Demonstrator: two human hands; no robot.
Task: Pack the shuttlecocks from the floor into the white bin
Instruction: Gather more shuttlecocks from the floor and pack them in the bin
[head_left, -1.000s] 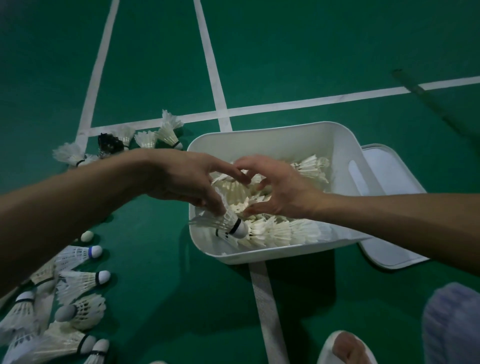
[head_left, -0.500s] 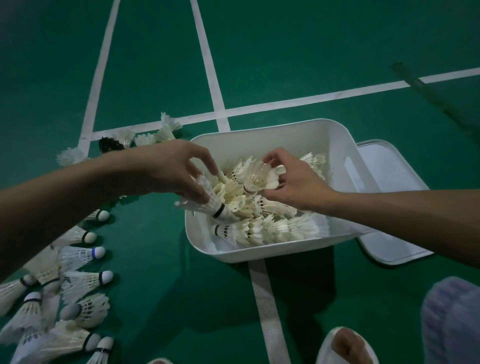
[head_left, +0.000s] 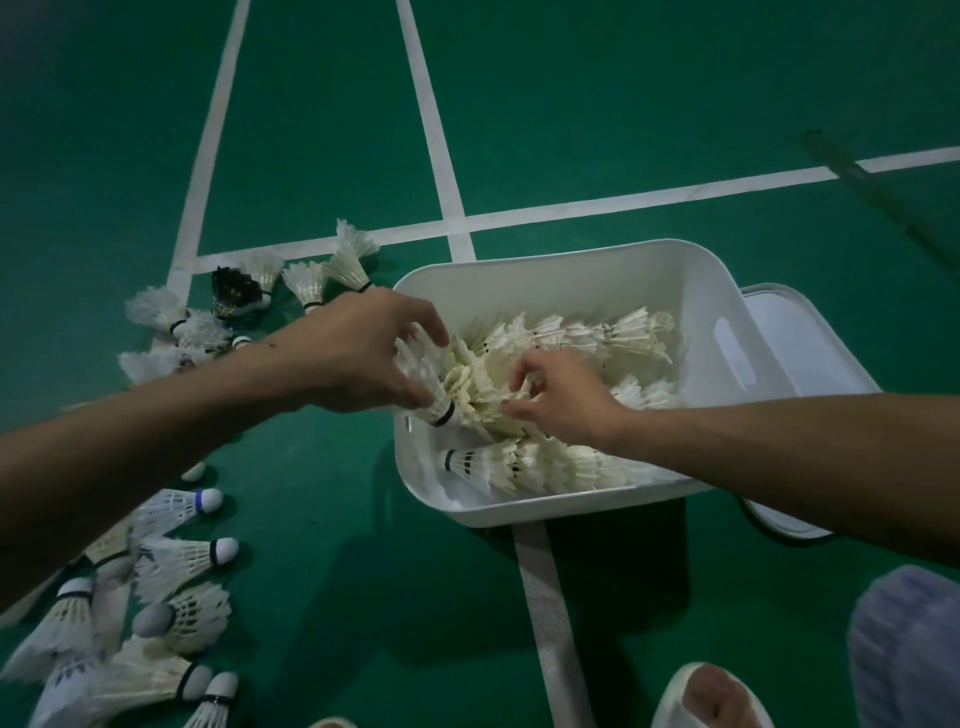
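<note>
Now, your left hand (head_left: 363, 353) curls thumb and fingers round a white feather shuttlecock with a black-banded cork tip (head_left: 434, 395), cork end lowermost, just inside the left wall of the smooth, round-cornered white plastic bin (head_left: 545, 255). Half a second ago you held it over the bin's left rim. It has since come inside, its skirt pressed against the cream, bristly stack of nested shuttlecocks (head_left: 571, 467) lying in the bin. Your right hand (head_left: 563, 402), palm down over the bin's middle, has shifted leftward and pinches that stack's feathers with bent fingers. More loose shuttlecocks (head_left: 176, 561), ribbed with rounded tips, lie on the matte green floor (head_left: 311, 130) left of the bin. A flat white lid (head_left: 802, 332) lies just beside the bin's right side.
</note>
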